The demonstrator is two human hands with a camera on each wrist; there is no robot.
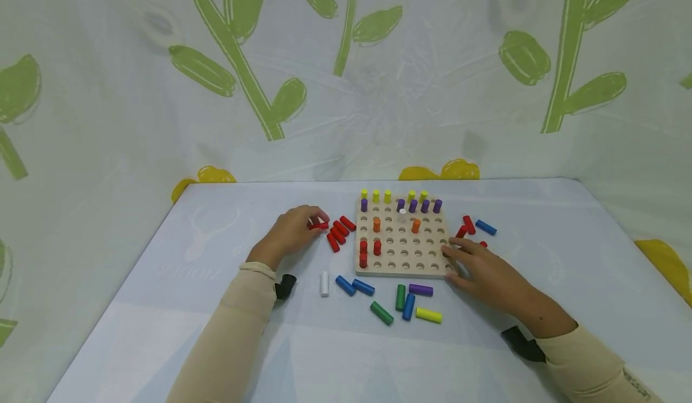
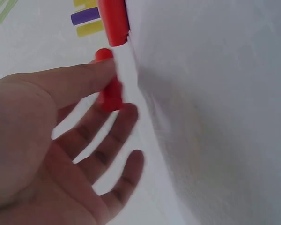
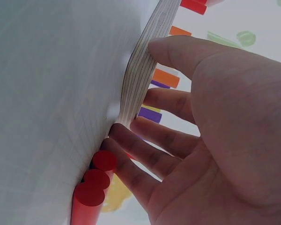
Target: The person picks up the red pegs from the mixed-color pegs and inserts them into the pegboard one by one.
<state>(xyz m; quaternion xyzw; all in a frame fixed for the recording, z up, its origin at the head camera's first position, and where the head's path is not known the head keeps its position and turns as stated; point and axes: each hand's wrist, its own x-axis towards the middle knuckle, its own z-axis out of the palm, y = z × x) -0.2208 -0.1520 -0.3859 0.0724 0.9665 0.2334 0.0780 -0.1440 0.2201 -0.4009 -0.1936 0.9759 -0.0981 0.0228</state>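
Observation:
My left hand (image 1: 292, 232) pinches a red peg (image 2: 113, 96) between thumb and fingers, left of the wooden pegboard (image 1: 400, 273). The other fingers of that hand spread apart in the left wrist view. My right hand (image 1: 483, 268) touches the board's right side near its front corner, thumb and fingertips at the edge, palm free. Yellow pegs (image 1: 387, 196) stand in the back row, purple pegs (image 1: 413, 205) in the row before it. A white peg (image 1: 402, 215) and orange pegs (image 1: 376, 224) stand further forward. Three red pegs (image 1: 363, 261) stand at the front left.
Several loose red pegs (image 1: 339, 230) lie left of the board. More red pegs (image 3: 89, 194) and a blue peg (image 1: 486, 227) lie right of it. In front are white (image 1: 325, 284), blue (image 1: 363, 287), green (image 1: 381, 313), purple (image 1: 420, 290) and yellow (image 1: 429, 315) pegs.

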